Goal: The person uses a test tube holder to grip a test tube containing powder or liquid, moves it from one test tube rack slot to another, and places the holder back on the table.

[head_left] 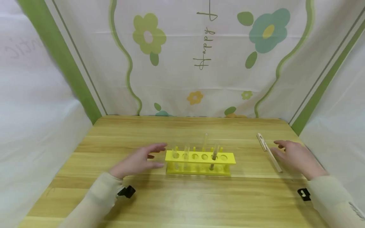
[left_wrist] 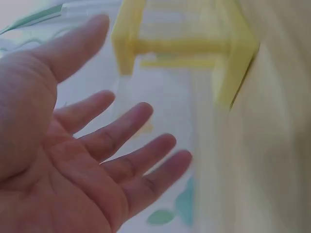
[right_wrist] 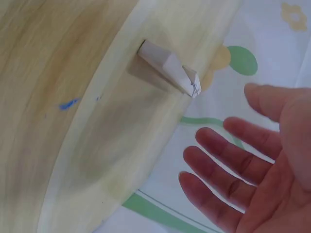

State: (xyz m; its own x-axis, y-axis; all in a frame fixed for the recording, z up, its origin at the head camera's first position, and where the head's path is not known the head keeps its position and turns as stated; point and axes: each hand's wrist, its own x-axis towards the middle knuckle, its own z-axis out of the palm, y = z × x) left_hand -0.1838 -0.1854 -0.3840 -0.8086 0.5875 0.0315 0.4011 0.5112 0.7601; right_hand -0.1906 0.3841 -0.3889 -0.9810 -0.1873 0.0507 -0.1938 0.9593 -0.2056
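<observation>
A yellow test tube rack (head_left: 199, 155) stands mid-table, with glass test tubes (head_left: 186, 151) in its left holes. Toward its right end, one test tube (head_left: 214, 155) has something dark inside. Another clear tube (head_left: 205, 141) sits upside down on a back peg. My left hand (head_left: 139, 161) is just left of the rack, its fingers extended and apart from it; the left wrist view shows the bare palm (left_wrist: 73, 165). A wooden test tube holder (head_left: 269, 152) lies at the right. Beside it hovers my right hand (head_left: 296, 156), fingers loosely extended and holding nothing.
The wooden table (head_left: 182, 199) carries the rack and the holder. A white cloth with printed flowers (head_left: 176, 72) hangs behind the table's back edge, and white cloth walls (head_left: 42, 126) rise at both sides. Blue marks (right_wrist: 69, 104) show on the tabletop.
</observation>
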